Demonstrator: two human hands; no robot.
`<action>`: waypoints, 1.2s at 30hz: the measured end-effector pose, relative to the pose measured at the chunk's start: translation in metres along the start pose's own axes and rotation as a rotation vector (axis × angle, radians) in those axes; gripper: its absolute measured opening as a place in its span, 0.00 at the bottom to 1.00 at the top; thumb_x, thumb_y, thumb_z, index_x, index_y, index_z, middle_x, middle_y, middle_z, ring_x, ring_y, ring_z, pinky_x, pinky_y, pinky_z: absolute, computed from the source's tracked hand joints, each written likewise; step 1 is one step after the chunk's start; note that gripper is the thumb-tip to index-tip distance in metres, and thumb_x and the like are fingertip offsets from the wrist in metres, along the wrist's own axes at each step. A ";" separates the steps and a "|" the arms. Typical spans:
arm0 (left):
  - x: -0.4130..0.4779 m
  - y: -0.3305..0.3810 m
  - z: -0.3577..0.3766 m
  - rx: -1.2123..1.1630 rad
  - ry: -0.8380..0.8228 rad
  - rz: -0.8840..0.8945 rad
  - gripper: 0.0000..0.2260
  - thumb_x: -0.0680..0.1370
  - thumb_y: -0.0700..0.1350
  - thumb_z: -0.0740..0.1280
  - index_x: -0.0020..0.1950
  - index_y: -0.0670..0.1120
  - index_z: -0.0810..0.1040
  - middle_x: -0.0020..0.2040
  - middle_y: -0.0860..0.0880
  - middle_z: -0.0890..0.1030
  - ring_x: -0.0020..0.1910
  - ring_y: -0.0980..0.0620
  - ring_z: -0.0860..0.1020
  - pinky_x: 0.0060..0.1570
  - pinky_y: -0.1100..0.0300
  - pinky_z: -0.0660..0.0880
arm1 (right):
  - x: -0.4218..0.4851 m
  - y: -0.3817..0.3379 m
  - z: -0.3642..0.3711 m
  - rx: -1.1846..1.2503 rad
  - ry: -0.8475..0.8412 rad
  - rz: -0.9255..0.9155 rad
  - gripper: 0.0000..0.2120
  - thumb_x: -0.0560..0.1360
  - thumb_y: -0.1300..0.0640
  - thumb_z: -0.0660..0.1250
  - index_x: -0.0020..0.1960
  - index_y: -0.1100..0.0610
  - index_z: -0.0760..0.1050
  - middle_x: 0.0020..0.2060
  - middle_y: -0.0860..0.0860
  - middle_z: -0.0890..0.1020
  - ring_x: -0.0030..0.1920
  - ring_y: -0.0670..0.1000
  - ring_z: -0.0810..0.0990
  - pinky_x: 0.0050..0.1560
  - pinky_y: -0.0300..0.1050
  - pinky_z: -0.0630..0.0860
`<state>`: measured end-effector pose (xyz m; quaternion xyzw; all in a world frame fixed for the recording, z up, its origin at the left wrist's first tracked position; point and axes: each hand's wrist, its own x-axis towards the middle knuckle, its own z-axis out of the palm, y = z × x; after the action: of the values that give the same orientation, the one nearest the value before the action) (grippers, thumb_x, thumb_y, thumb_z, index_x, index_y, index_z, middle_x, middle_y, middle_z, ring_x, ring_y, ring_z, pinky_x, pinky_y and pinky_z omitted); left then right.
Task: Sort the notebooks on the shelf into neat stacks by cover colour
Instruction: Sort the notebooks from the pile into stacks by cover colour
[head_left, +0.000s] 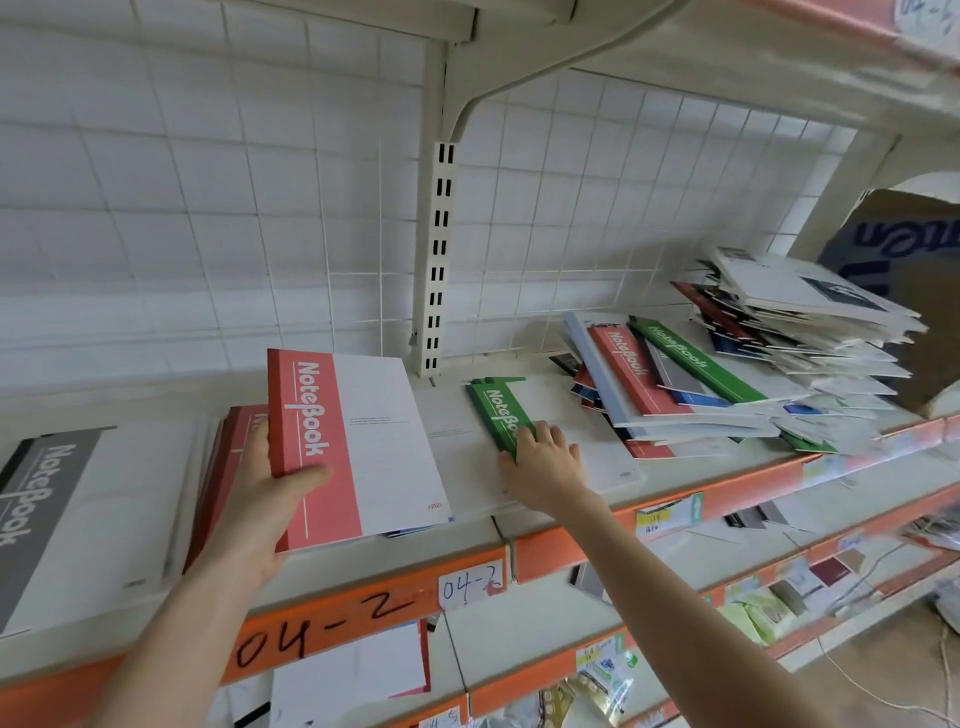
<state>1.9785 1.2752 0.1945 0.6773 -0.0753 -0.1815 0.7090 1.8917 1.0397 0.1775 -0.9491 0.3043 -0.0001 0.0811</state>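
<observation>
The left hand (260, 499) grips the red notebook (353, 447) by its spine edge, thumb across the red band and fingers clamped behind it. The book is raised above the red stack (234, 431) on the shelf (467, 535), its far end tipped up; its long axis runs from the shelf front toward the back wall, spine to the left. The right hand (543, 462) rests on the green notebook (496, 410), fingers apart and lightly bent over the green band; this book lies flat, pointing the same way. Grey notebook (78, 519) far left, a jumbled pile (727, 374) to the right
</observation>
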 end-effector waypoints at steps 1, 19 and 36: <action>0.000 0.000 0.000 -0.005 0.001 0.001 0.23 0.77 0.33 0.65 0.63 0.56 0.67 0.48 0.54 0.78 0.46 0.52 0.77 0.37 0.58 0.72 | 0.003 0.002 0.000 0.009 0.002 -0.002 0.22 0.79 0.50 0.51 0.68 0.60 0.63 0.69 0.57 0.64 0.69 0.58 0.59 0.67 0.55 0.58; -0.007 0.002 -0.011 -0.048 0.008 -0.015 0.28 0.76 0.29 0.61 0.69 0.54 0.65 0.51 0.49 0.78 0.50 0.47 0.77 0.42 0.53 0.74 | -0.014 -0.049 -0.025 0.594 0.158 -0.209 0.14 0.79 0.60 0.57 0.50 0.68 0.76 0.42 0.60 0.79 0.41 0.56 0.75 0.37 0.43 0.67; -0.008 0.001 -0.037 0.329 0.185 0.209 0.23 0.75 0.35 0.66 0.68 0.50 0.68 0.52 0.53 0.79 0.50 0.52 0.79 0.44 0.59 0.74 | -0.012 -0.084 -0.014 0.878 -0.159 -0.070 0.16 0.76 0.64 0.62 0.64 0.61 0.71 0.39 0.52 0.78 0.31 0.46 0.77 0.35 0.39 0.75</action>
<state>1.9840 1.3122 0.1936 0.7864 -0.1081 -0.0294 0.6075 1.9295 1.1119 0.2045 -0.8317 0.2358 -0.0591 0.4992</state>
